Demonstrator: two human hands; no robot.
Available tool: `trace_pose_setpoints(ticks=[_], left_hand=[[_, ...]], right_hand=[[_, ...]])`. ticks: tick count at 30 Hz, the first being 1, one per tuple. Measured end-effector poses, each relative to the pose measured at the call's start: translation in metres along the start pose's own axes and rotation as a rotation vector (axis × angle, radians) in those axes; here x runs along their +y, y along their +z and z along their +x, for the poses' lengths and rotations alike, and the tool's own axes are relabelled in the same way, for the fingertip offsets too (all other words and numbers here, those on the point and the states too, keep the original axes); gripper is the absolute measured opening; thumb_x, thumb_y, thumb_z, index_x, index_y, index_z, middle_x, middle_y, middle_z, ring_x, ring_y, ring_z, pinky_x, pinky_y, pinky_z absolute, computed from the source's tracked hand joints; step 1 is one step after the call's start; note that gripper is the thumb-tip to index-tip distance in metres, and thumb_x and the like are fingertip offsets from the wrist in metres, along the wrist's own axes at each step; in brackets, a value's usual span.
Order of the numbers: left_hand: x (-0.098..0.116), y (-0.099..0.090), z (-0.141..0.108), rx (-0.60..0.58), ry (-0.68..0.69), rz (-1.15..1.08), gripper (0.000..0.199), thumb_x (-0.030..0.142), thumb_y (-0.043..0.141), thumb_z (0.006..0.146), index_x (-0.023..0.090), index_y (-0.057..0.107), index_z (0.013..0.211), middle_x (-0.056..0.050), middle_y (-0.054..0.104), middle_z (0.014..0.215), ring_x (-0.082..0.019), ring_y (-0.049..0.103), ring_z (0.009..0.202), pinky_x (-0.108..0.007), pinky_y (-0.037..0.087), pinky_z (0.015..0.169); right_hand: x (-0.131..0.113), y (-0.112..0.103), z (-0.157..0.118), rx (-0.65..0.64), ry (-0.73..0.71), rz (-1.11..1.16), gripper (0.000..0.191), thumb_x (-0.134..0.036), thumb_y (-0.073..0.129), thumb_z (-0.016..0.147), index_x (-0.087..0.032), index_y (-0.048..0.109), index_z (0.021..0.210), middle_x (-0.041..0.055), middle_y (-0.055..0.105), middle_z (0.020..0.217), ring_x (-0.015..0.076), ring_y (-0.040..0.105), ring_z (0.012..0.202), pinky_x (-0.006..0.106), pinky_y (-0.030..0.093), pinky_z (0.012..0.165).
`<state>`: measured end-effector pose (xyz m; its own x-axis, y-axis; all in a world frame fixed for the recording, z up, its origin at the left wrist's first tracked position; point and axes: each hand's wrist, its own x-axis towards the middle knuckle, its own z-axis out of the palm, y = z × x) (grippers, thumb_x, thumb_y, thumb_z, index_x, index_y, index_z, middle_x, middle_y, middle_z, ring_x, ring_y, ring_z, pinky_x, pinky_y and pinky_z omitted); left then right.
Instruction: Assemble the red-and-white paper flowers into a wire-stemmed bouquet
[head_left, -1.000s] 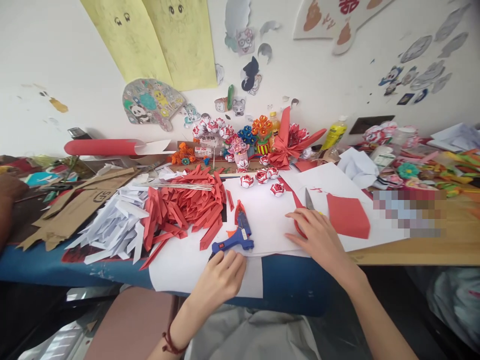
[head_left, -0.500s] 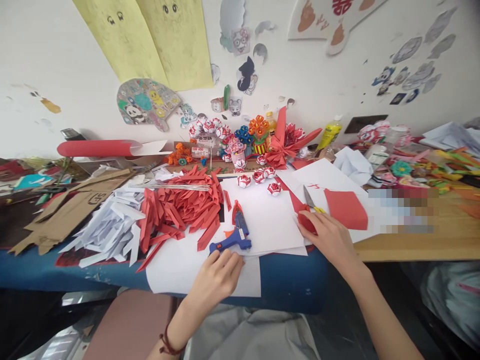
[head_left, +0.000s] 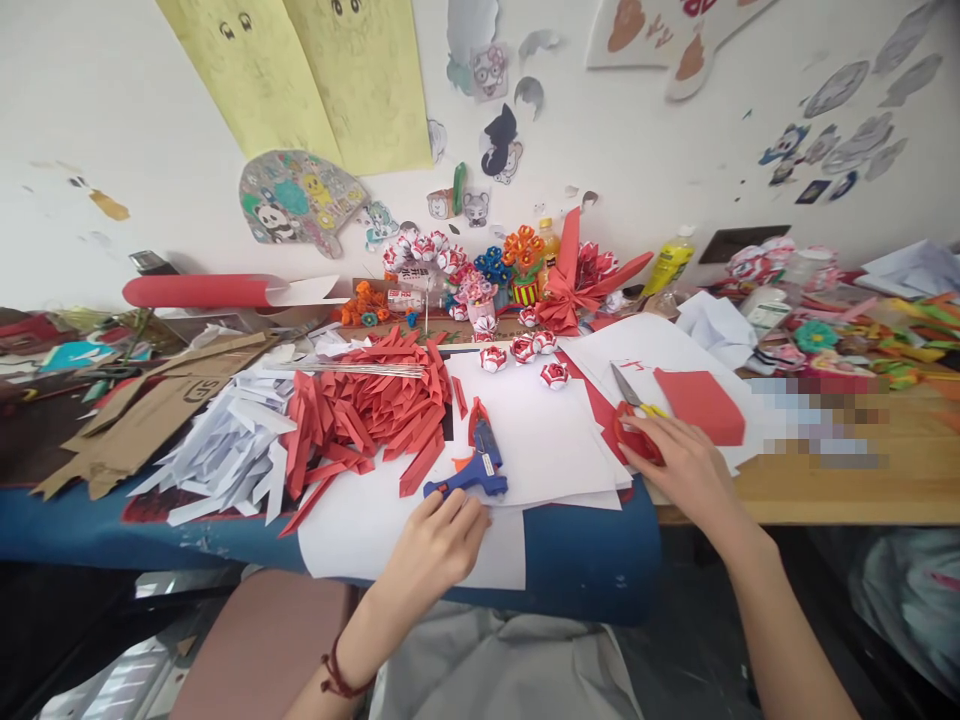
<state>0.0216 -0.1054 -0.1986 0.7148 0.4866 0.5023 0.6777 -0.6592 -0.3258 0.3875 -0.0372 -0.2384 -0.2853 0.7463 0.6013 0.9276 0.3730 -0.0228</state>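
My left hand (head_left: 444, 532) rests on the white paper (head_left: 352, 540) at the table's front edge, its fingers curled just below the blue glue gun (head_left: 474, 475); whether it grips anything is hidden. Farther right, my right hand (head_left: 679, 462) has its fingers around the red handle of the scissors (head_left: 637, 435), whose blades point up and left over white paper. A piece of red paper (head_left: 701, 405) lies beyond that hand. Several red and white paper flowers (head_left: 554, 375) sit behind the sheets.
Folded red strips (head_left: 382, 400) and white strips (head_left: 225, 440) are heaped on the left, beside flat cardboard (head_left: 157, 400). Bottles, finished flowers and a red paper roll (head_left: 202, 291) line the wall. Coloured paper scraps (head_left: 915, 340) lie at the far right.
The scissors have turned and shifted slightly with my right hand, which has moved a little to the right. My left hand has stayed near the glue gun. The camera view has shifted slightly.
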Motion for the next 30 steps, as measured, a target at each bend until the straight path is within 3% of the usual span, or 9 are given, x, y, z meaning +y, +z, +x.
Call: trace_pose_setpoints(ticks=[4,7,11,14,17,19,25,30], left_hand=[[-0.003,-0.003,0.004,-0.019,0.001,-0.017,0.016,0.014,0.059,0.094,0.016,0.058,0.078,0.0,0.053,0.071,-0.017,0.046,0.068,-0.035,0.026,0.062],[-0.005,-0.005,0.006,-0.05,0.006,-0.025,0.016,0.013,0.059,0.093,0.016,0.058,0.078,-0.001,0.054,0.073,-0.018,0.047,0.07,-0.035,0.027,0.063],[-0.005,-0.009,0.007,-0.085,0.033,-0.013,0.014,0.006,0.053,0.093,0.014,0.059,0.082,-0.002,0.054,0.075,-0.018,0.046,0.07,-0.035,0.028,0.063],[-0.004,-0.011,0.008,-0.073,0.054,0.032,0.016,0.006,0.049,0.094,0.013,0.059,0.084,-0.004,0.053,0.077,-0.019,0.046,0.07,-0.035,0.028,0.063],[-0.003,-0.011,0.007,-0.076,0.053,0.052,0.016,0.005,0.048,0.094,0.013,0.058,0.084,-0.004,0.052,0.076,-0.019,0.046,0.07,-0.035,0.027,0.063],[-0.004,-0.011,0.006,-0.08,0.031,0.036,0.015,0.005,0.049,0.093,0.013,0.059,0.085,-0.003,0.053,0.075,-0.019,0.046,0.07,-0.035,0.027,0.063],[-0.008,-0.008,0.006,-0.078,-0.078,-0.018,0.013,0.007,0.051,0.094,0.015,0.061,0.091,-0.002,0.057,0.077,-0.019,0.048,0.072,-0.035,0.028,0.064],[-0.006,-0.007,0.007,-0.072,-0.032,0.044,0.011,0.008,0.053,0.093,0.013,0.062,0.09,-0.003,0.056,0.077,-0.019,0.046,0.072,-0.035,0.029,0.065]], right_hand=[[-0.022,-0.016,0.009,0.025,-0.01,0.211,0.031,-0.037,0.06,0.097,-0.02,0.061,0.122,0.0082,0.067,0.117,0.0265,0.061,0.111,0.043,0.045,0.1],[-0.048,-0.029,0.019,-0.095,-0.109,0.387,0.032,-0.038,0.063,0.095,-0.023,0.059,0.124,0.0064,0.065,0.121,0.0235,0.059,0.114,0.04,0.044,0.102],[-0.075,-0.035,0.033,-0.319,-0.26,0.457,0.032,-0.04,0.066,0.093,-0.024,0.061,0.12,0.004,0.065,0.119,0.0216,0.058,0.112,0.039,0.044,0.099],[-0.084,-0.031,0.042,-0.356,-0.328,0.423,0.026,-0.037,0.067,0.092,-0.021,0.065,0.113,0.0039,0.068,0.111,0.0209,0.061,0.104,0.038,0.047,0.092],[-0.087,-0.028,0.047,-0.319,-0.406,0.375,0.015,-0.03,0.059,0.098,-0.019,0.068,0.1,0.0046,0.07,0.097,0.0191,0.064,0.091,0.035,0.048,0.084],[-0.089,-0.028,0.048,-0.271,-0.457,0.35,0.019,-0.025,0.052,0.101,-0.018,0.069,0.095,0.0051,0.07,0.09,0.0178,0.064,0.084,0.032,0.048,0.079],[-0.095,-0.026,0.046,-0.135,-0.544,0.178,0.021,-0.012,0.046,0.1,-0.014,0.067,0.101,0.0082,0.068,0.085,0.0198,0.063,0.081,0.033,0.046,0.076],[-0.098,-0.019,0.045,-0.09,-0.587,0.094,0.025,-0.004,0.043,0.097,-0.013,0.066,0.103,0.0088,0.067,0.086,0.0197,0.062,0.081,0.032,0.046,0.072]])
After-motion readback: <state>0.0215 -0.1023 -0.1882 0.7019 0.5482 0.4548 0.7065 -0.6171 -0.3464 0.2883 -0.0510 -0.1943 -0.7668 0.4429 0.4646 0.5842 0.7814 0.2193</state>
